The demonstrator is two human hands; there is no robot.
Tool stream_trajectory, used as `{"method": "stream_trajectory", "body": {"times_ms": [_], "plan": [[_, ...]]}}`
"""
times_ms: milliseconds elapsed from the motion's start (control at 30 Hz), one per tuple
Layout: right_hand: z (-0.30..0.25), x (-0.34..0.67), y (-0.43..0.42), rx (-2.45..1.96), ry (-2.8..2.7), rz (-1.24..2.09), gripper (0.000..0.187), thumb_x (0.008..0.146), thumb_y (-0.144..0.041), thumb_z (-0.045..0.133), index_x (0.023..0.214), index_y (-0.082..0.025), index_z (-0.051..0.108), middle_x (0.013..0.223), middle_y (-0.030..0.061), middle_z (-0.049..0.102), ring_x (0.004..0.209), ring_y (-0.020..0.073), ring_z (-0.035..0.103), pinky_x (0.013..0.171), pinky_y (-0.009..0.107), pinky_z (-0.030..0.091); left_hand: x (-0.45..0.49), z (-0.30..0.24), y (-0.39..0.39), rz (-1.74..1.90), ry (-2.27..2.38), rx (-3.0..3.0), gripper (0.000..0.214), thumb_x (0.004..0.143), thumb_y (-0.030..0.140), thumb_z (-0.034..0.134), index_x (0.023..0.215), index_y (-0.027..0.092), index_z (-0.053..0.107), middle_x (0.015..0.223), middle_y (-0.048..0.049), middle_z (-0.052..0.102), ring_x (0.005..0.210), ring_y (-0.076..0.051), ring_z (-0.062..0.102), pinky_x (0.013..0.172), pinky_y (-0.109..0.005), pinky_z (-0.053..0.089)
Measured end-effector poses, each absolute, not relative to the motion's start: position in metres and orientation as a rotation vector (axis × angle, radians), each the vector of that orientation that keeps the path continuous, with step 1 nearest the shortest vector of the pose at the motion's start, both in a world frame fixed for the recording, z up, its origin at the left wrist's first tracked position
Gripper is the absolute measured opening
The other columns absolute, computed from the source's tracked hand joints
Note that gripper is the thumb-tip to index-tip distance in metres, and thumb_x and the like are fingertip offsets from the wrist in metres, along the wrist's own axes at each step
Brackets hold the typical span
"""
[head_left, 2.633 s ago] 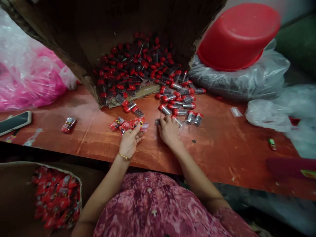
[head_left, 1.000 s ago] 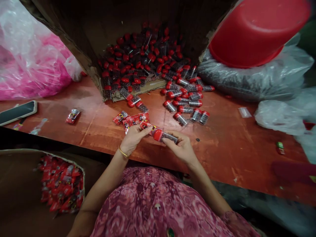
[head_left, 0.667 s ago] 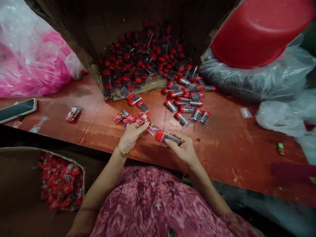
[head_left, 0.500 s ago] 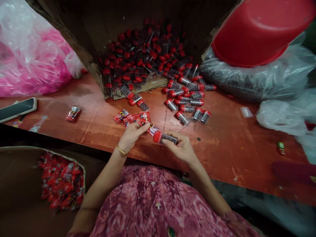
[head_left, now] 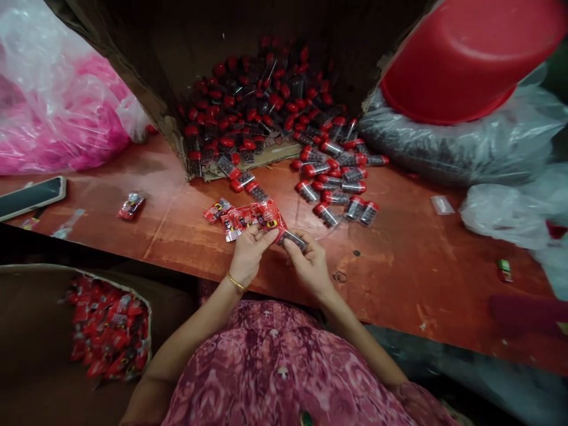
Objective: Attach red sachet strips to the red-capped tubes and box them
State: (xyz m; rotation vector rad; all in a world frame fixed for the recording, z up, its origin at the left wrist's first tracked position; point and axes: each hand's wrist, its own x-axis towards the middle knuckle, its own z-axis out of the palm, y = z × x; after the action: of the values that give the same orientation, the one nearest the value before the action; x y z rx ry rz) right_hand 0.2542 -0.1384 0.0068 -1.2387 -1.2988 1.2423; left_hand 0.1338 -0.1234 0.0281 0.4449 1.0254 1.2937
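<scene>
My left hand (head_left: 249,251) is closed on a red printed packet (head_left: 271,216), pinching its near edge between thumb and fingers. Meeting it from the right, my right hand (head_left: 309,263) grips a clear tube of dark beads (head_left: 294,240). The tube's left end, where its red cap was, is at the packet's mouth and appears partly inside; the exact depth is hidden by my thumb. Several other red packets (head_left: 237,220) lie on the table just beyond my left hand. Loose red-capped tubes (head_left: 336,197) are scattered beyond my right hand.
A cardboard box (head_left: 175,133) on its side holds a heap of red-capped tubes (head_left: 248,112). Below left, another box (head_left: 35,331) contains red packets (head_left: 113,328). A phone (head_left: 31,198), a single packet (head_left: 131,206), a red bucket (head_left: 470,59) and plastic bags (head_left: 448,145) surround the work area.
My right hand has moved left with the tube, bringing its capped end to the packet. My left hand has shifted slightly right, and the packet now shows its printed face.
</scene>
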Motion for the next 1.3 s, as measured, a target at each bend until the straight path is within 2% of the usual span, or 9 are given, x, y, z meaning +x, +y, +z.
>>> {"method": "stream_trajectory", "body": {"times_ms": [167,467,800,933,1000,1067,1167,1233,1300], "plan": [[-0.003,0.241,-0.143,-1.207,-1.061,1.267,0.027,0.083,-0.046,0.05,0.091,-0.021,0.05,0.059,-0.0061,0.045,0.044,0.0071,0.036,0.042,0.02,0.036,0.144,0.03,-0.128,1.358,0.975,0.307,0.03,0.053,0.017,0.079,0.078,0.017,0.063,0.074,0.0037,0.068,0.068,-0.007,0.061,0.071,-0.019,0.046],[0.002,0.244,-0.137,-1.226,-1.232,1.196,0.025,0.084,-0.043,0.048,0.092,-0.02,0.049,0.074,-0.0017,0.051,0.063,0.0104,0.049,0.054,0.022,0.041,0.145,0.028,-0.126,1.281,1.042,0.37,0.029,0.056,0.034,0.078,0.067,0.015,0.061,0.064,0.0022,0.064,0.06,-0.008,0.057,0.062,-0.02,0.044],[-0.011,0.243,-0.135,-1.039,-1.409,1.457,0.029,0.087,-0.046,0.044,0.104,-0.023,0.039,0.064,-0.0078,0.047,0.045,0.0076,0.043,0.047,0.021,0.038,0.128,0.028,-0.12,1.223,1.043,0.471,0.027,0.053,0.026,0.08,0.069,0.014,0.063,0.065,0.0026,0.064,0.06,-0.007,0.057,0.061,-0.019,0.044],[-0.008,0.244,-0.133,-1.24,-1.512,1.243,0.028,0.085,-0.049,0.046,0.09,-0.022,0.043,0.059,-0.007,0.047,0.046,0.0091,0.043,0.047,0.022,0.038,0.127,0.029,-0.124,1.125,1.023,0.496,0.028,0.052,0.026,0.082,0.07,0.014,0.064,0.065,0.0025,0.066,0.06,-0.008,0.059,0.062,-0.019,0.046],[-0.002,0.25,-0.127,-1.355,-1.713,1.036,0.033,0.084,-0.052,0.047,0.088,-0.02,0.048,0.066,-0.0014,0.056,0.059,0.0131,0.051,0.058,0.026,0.044,0.123,0.033,-0.125,1.087,1.051,0.496,0.031,0.051,0.025,0.083,0.073,0.014,0.064,0.069,0.0014,0.068,0.063,-0.01,0.062,0.064,-0.02,0.048],[0.002,0.262,-0.121,-1.455,-1.964,0.725,0.04,0.081,-0.055,0.051,0.096,-0.018,0.055,0.092,0.0087,0.063,0.088,0.0213,0.056,0.078,0.036,0.045,0.109,0.039,-0.123,1.113,1.117,0.479,0.033,0.05,0.025,0.083,0.075,0.015,0.064,0.073,0.0007,0.07,0.067,-0.012,0.065,0.066,-0.021,0.05],[-0.007,0.293,-0.121,-1.526,-2.258,0.374,0.046,0.082,-0.05,0.054,0.114,-0.018,0.056,0.124,0.0137,0.054,0.117,0.0283,0.042,0.096,0.045,0.036,0.069,0.042,-0.117,1.305,1.297,0.446,0.024,0.059,0.028,0.079,0.073,0.017,0.062,0.071,0.0028,0.071,0.067,-0.012,0.066,0.064,-0.02,0.051],[-0.019,0.323,-0.132,-1.508,-2.363,0.302,0.032,0.088,-0.038,0.048,0.111,-0.019,0.059,0.118,0.0113,0.059,0.109,0.0243,0.049,0.092,0.04,0.04,0.032,0.037,-0.114,1.477,1.499,0.413,0.012,0.066,0.021,0.072,0.067,0.016,0.06,0.063,0.0065,0.068,0.062,-0.009,0.064,0.065,-0.019,0.051],[-0.031,0.36,-0.153,-1.475,-2.369,0.207,0.029,0.092,-0.024,0.037,0.097,-0.019,0.065,0.096,0.0094,0.067,0.087,0.0192,0.057,0.079,0.034,0.045,-0.004,0.028,-0.114,1.552,1.852,0.371,0.011,0.067,0.015,0.067,0.062,0.014,0.057,0.051,0.0066,0.063,0.049,-0.009,0.058,0.058,-0.022,0.05]]}}
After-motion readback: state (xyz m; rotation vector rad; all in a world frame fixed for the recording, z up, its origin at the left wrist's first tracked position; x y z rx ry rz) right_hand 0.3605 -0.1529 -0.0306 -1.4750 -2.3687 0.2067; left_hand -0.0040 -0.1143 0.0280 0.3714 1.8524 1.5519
